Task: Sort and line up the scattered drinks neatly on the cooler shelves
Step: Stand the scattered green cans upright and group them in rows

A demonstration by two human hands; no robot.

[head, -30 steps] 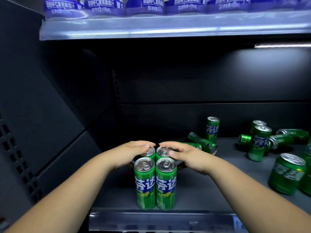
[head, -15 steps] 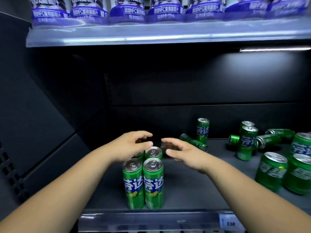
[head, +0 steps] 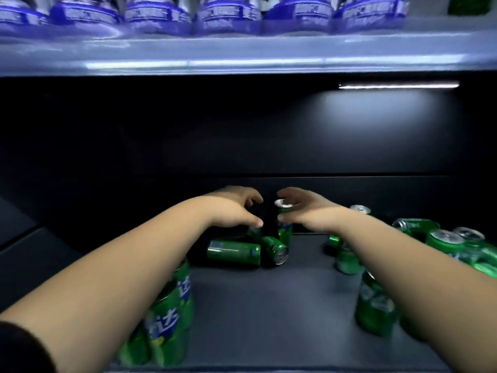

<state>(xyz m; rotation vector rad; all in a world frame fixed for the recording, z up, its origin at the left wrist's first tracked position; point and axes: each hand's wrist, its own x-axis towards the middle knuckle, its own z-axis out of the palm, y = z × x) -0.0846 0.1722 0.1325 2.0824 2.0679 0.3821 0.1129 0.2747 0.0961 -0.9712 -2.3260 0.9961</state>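
Left hand (head: 231, 211): your fingers are loosely curled and apart, holding nothing, far back over the shelf (head: 269, 305).
Right hand (head: 306, 208): it curves beside the upright can (head: 285, 233), fingers over the top and thumb at the side. Through the blur you cannot tell whether it grips.
Lying cans (head: 233, 252): two on their sides, one just beside the other, just in front of your hands.
Front cans (head: 172, 313): they stand together at front left, under your left forearm.
Right cans (head: 446, 238): a jumble, some standing and some tipped, partly behind your right forearm.
Bottles (head: 226, 12): a blue-labelled row on the upper shelf (head: 242, 52).
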